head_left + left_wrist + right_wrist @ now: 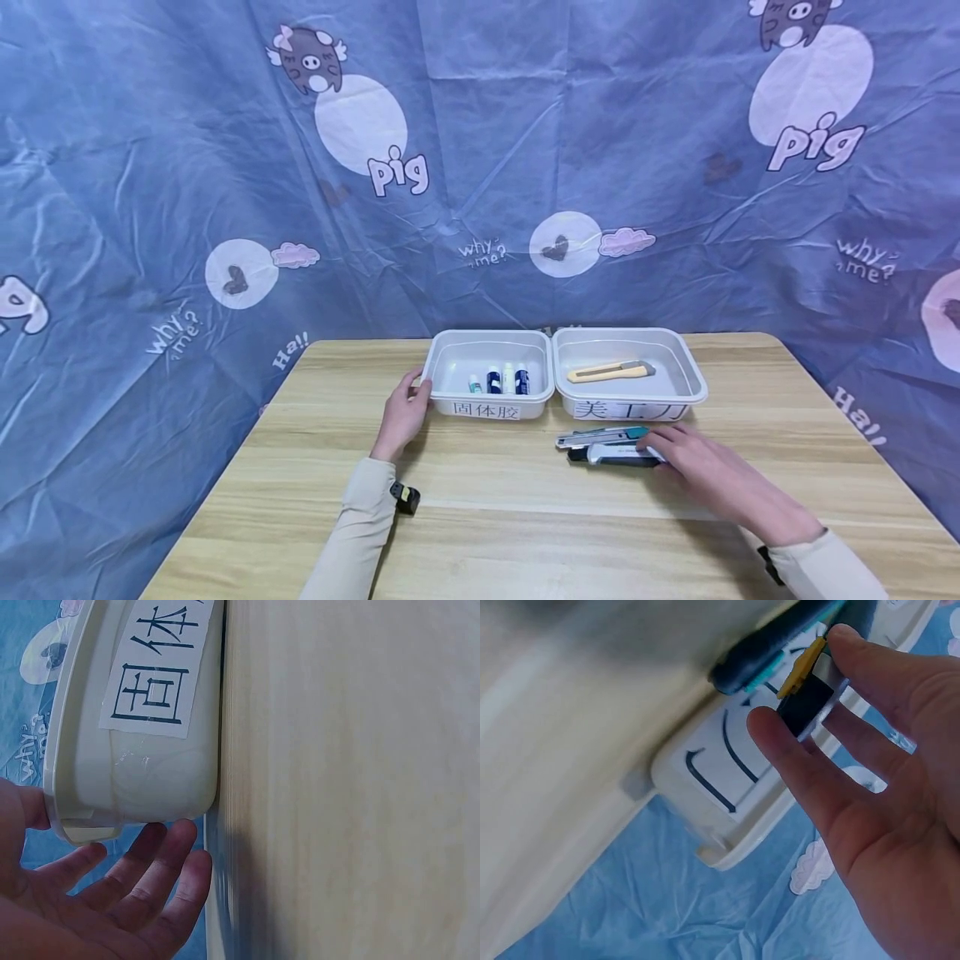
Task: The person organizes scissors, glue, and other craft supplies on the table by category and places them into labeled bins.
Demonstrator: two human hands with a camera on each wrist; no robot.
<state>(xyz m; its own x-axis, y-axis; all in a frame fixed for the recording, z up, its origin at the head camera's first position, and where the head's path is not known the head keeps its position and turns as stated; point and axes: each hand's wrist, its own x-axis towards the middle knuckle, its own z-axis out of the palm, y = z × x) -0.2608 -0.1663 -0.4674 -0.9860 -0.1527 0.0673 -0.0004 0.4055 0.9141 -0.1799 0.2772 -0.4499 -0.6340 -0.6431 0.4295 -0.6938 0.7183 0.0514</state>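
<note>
My left hand (pixel 403 421) grips the left end of a white plastic box (pixel 491 407). In the left wrist view the thumb is over the rim and the fingers are under it. Several glue sticks (pixel 509 379) lie in that box. My right hand (pixel 705 475) pinches a utility knife (pixel 808 701) with a yellow slider and a black end between thumb and fingers. In the head view, a black-and-white utility knife (pixel 611 454) reaches left from this hand. Beside it is a teal-and-silver utility knife (pixel 600 437), in front of the right box.
A second white box (pixel 693 392) stands against the first, holding a yellow utility knife (pixel 611 372). Both boxes carry paper labels with Chinese characters on their fronts. They stand near the back edge of a wooden table (pixel 480 533), before a blue patterned cloth (pixel 480 167).
</note>
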